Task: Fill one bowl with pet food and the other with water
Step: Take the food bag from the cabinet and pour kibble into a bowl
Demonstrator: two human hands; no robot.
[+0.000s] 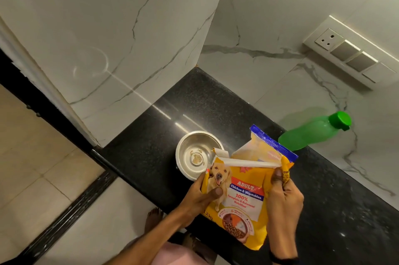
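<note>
A yellow pet food bag (246, 195) with a dog picture is held upright above the black counter, its top open. My left hand (203, 195) grips its left side, thumb across the front. My right hand (282, 195) grips the right edge near the top. Just behind the bag's left corner sits a steel bowl (195, 154) on the counter, with a few bits of kibble at its bottom. A green water bottle (313, 133) with a green cap stands at the back right against the wall. I see only one bowl.
The black granite counter (194, 103) runs into a corner of white marble walls. A switch and socket panel (349, 51) is on the right wall. The counter's front edge drops to a tiled floor (43, 178) at the left, where a bare foot (153, 219) shows.
</note>
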